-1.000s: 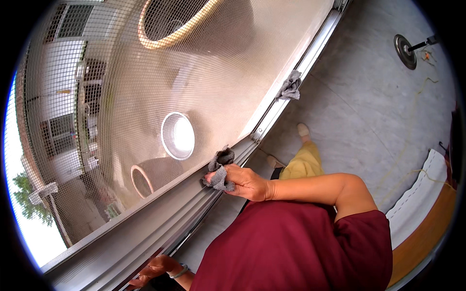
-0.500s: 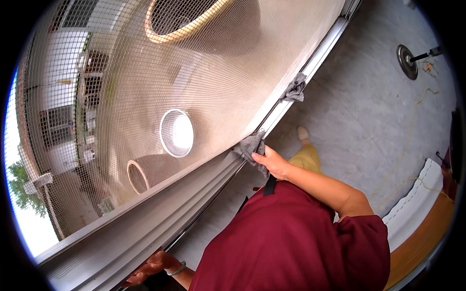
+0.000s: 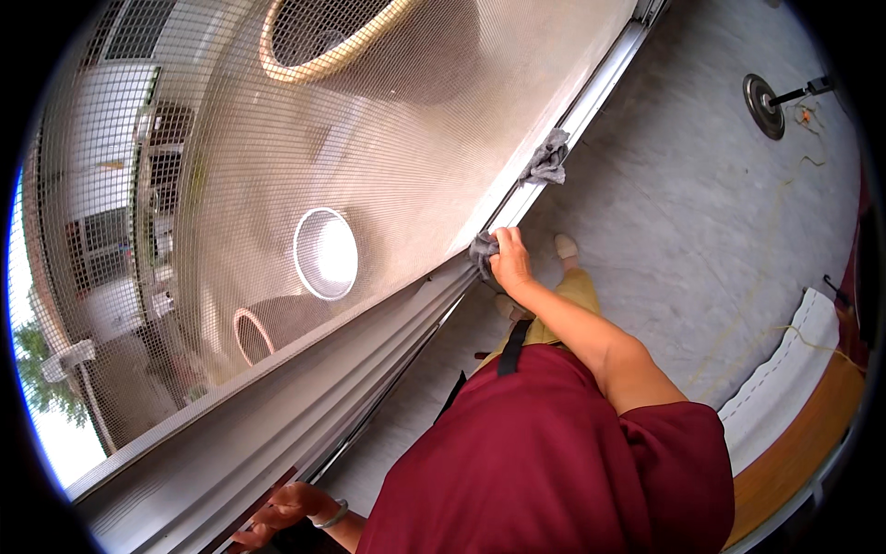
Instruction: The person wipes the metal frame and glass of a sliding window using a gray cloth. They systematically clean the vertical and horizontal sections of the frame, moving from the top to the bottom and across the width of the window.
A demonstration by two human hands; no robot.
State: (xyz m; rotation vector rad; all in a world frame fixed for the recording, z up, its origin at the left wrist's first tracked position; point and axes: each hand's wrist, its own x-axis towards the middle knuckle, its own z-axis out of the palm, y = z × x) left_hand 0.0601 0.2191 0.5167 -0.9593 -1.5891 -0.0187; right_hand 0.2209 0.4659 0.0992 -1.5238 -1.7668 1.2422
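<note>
My right hand is closed on a grey cloth and presses it against the metal window track where the track meets the mesh screen. A second grey cloth lies bunched on the same track, farther along from my hand. My left hand rests flat near the lower end of the frame, fingers spread, with a bracelet on the wrist. It holds nothing that I can see.
A grey stone floor lies below, with my feet in pale slippers. A round stand base with a cable is at the far right. A wooden ledge runs along the lower right.
My right hand has slid the grey cloth along the track, away from my body and closer to the second cloth. My left hand stays near the lower frame.
</note>
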